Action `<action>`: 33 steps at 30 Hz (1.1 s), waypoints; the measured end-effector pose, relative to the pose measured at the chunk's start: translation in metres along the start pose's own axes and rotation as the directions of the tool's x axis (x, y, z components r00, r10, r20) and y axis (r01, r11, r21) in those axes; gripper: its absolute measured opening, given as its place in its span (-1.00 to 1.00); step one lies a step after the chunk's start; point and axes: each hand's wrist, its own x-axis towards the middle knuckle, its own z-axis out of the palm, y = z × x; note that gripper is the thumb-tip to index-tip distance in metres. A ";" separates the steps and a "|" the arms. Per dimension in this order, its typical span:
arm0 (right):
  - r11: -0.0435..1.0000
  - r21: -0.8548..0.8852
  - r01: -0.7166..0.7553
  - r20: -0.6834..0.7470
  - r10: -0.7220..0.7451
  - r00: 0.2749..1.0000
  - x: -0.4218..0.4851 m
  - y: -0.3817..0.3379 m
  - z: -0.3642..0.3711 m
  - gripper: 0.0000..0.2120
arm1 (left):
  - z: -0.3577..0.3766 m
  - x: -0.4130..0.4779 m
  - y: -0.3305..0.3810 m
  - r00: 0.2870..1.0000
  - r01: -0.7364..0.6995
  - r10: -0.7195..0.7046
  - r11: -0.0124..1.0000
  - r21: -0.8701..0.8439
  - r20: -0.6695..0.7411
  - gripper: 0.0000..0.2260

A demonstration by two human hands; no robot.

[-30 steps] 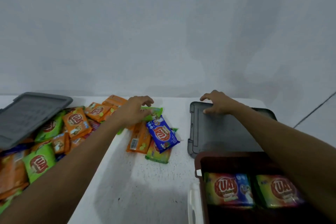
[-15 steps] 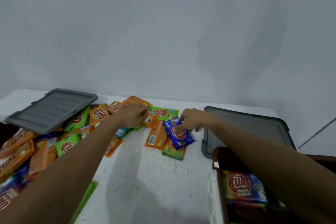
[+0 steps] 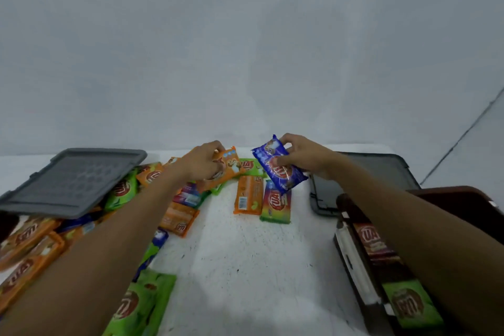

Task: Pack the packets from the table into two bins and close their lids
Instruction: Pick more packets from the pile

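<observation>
Packets up off the table!
My right hand point(image 3: 305, 157) pinches a blue packet point(image 3: 279, 168); my left hand point(image 3: 203, 162) grips an orange packet point(image 3: 231, 165).

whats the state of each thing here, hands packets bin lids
left hand, gripping the orange packet
right hand, holding the blue packet up off the table
brown bin, open, lid off, packets inside
right grey lid, lying on the table behind the bin
left grey lid, resting tilted on packets
loose packets, lying on the table, unpacked
</observation>
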 end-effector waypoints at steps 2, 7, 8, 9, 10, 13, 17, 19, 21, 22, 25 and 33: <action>0.988 0.157 -0.003 -0.012 0.005 1.000 -0.024 -0.007 -0.010 -0.72 | -0.003 -0.006 0.019 0.999 0.001 0.003 0.996 -0.089 0.044 -0.76; 0.982 0.187 0.000 -0.047 0.008 0.999 -0.092 -0.009 -0.043 -0.83 | 0.003 -0.028 0.082 0.991 -0.041 0.070 0.972 -0.231 0.118 -0.84; 0.985 0.171 0.001 -0.051 0.008 0.999 -0.107 -0.003 -0.052 -0.83 | 0.007 -0.034 0.096 0.987 -0.064 0.095 0.971 -0.232 0.126 -0.84; 0.988 0.155 -0.001 -0.057 0.010 0.998 -0.122 0.004 -0.060 -0.83 | 0.012 -0.041 0.111 0.984 -0.086 0.119 0.968 -0.234 0.132 -0.85; 0.991 0.137 -0.004 -0.062 0.013 0.998 -0.136 0.014 -0.070 -0.82 | 0.017 -0.047 0.125 0.981 -0.105 0.140 0.966 -0.238 0.134 -0.84; 0.998 0.063 -0.020 -0.073 0.025 0.997 -0.179 0.053 -0.101 -0.83 | 0.040 -0.065 0.167 0.975 -0.151 0.189 0.951 -0.269 0.121 -0.82; 0.994 -0.098 -0.049 -0.067 0.042 0.997 -0.224 0.111 -0.134 -0.82 | 0.072 -0.089 0.221 0.945 -0.240 0.281 0.944 -0.227 0.169 -0.78; 0.984 -0.180 -0.018 -0.008 0.017 1.000 -0.240 0.135 -0.144 -0.80 | 0.094 -0.098 0.245 0.925 -0.268 0.315 0.937 -0.224 0.213 -0.77; 0.959 -0.282 0.015 0.083 0.008 0.997 -0.248 0.153 -0.150 -0.77 | 0.121 -0.104 0.263 0.900 -0.277 0.330 0.937 -0.211 0.283 -0.75; 0.940 -0.341 0.031 0.126 0.013 0.992 -0.249 0.159 -0.151 -0.73 | 0.135 -0.105 0.268 0.890 -0.274 0.325 0.942 -0.193 0.320 -0.76; 0.843 -0.526 0.114 0.240 0.018 0.971 -0.248 0.167 -0.147 -0.61 | 0.176 -0.108 0.278 0.856 -0.295 0.291 0.954 -0.059 0.428 -0.84; 0.631 -0.738 0.238 0.267 -0.052 0.962 -0.245 0.190 -0.142 -0.59 | 0.224 -0.111 0.272 0.878 -0.376 0.155 0.809 0.451 0.453 -0.74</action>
